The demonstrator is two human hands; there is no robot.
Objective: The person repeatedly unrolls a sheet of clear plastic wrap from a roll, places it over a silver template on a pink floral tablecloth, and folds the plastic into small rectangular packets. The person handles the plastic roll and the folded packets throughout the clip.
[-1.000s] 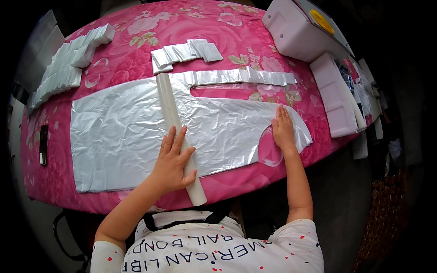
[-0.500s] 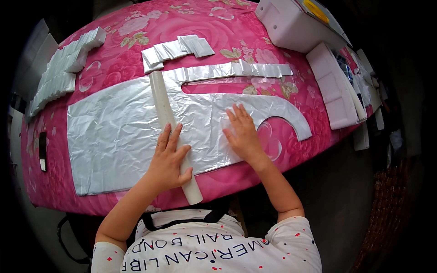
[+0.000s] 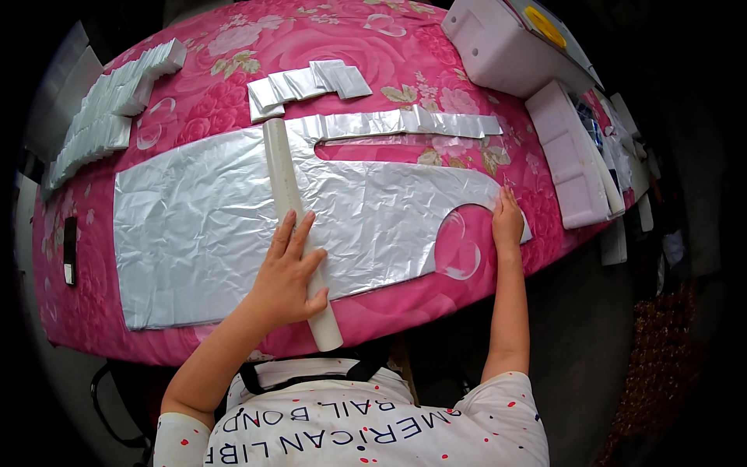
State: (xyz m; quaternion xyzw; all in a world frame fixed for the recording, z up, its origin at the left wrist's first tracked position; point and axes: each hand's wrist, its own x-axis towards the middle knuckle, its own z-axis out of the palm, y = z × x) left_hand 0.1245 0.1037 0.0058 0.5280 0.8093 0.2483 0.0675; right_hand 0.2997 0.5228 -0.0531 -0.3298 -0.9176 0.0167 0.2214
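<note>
A thin silvery-white plastic apron-shaped sheet lies flat and wrinkled on the table, with a straight strip and a curved strap at its right side. Across its middle lies a long pale tube, its near end sticking out past the sheet. My left hand rests on the tube with fingers spread, not wrapped round it. At the curved strap, beside the round cut-out, my right hand has its fingers together on the plastic; their tips are partly hidden.
Several folded plastic packets lie beyond the sheet, with a larger row of packets at the far left. A dark phone-like object sits left. White foam boxes stand at the right. The pink flowered cloth covers the table.
My right hand has moved right, from flat on the middle of the sheet to the curved strap, its fingers drawing together. My left hand and the tube have stayed nearly still.
</note>
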